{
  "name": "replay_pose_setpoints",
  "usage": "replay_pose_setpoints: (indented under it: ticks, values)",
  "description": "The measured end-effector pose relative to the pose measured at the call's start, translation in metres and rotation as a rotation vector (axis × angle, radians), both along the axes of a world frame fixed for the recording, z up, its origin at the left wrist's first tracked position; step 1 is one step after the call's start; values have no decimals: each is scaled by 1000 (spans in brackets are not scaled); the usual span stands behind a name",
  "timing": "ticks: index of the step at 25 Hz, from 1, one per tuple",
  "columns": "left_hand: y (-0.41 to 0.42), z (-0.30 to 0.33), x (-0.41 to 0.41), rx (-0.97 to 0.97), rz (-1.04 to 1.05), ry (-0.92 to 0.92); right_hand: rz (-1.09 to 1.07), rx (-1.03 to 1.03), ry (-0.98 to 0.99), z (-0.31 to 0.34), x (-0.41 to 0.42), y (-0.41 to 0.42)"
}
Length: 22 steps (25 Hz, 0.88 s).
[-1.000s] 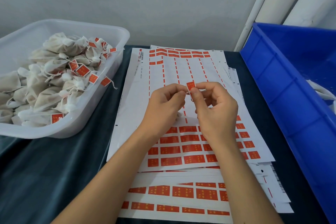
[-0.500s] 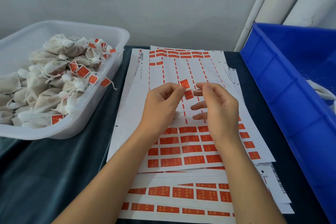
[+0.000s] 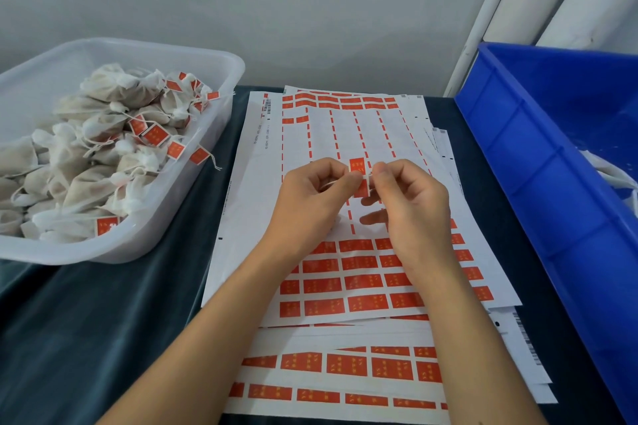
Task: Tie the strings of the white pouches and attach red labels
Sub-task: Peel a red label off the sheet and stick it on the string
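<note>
hands closed in; fingers (image 3: 355, 177) pinch red label (image 3: 357, 165), string (image 3: 370, 180).

Gold marks on the red labels (image 3: 356, 165) and fine print with barcodes along the label sheets (image 3: 257, 162), all too small and blurred to read.

1. The white pouches (image 3: 103, 155) are soft, matt woven cloth, slightly rough.
2. The translucent tub (image 3: 193, 203) holding them is smooth, frosted plastic.
3. The label sheets (image 3: 262, 183) are smooth white paper; the red labels (image 3: 366, 302) on them look faintly glossy.
4. The blue crate (image 3: 538, 183) is hard, shiny plastic.
5. The desk (image 3: 86, 338) is covered in dark cloth with a velvety sheen.
</note>
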State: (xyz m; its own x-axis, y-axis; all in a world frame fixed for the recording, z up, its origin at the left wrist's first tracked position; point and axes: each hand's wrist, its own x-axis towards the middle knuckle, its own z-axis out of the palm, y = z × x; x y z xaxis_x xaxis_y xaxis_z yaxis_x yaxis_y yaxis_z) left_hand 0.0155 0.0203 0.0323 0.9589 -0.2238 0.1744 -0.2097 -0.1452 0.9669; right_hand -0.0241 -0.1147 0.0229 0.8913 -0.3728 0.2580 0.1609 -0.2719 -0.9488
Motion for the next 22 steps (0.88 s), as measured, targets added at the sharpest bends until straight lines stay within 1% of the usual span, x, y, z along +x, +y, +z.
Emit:
replay_pose_setpoints:
  ticks: [7, 13, 18, 22]
  values:
    - [1, 0, 0, -17, 5, -14, -13, -15, -19, 0, 1, 0]
    - [1, 0, 1, 13, 40, -6, 29, 102, 21, 3, 1, -1]
    - [1, 0, 0, -23, 9, -4, 66, -16, 15, 1, 0, 0]
    - [1, -1, 1, 17, 20, -26, 59, -12, 30, 1, 0, -3]
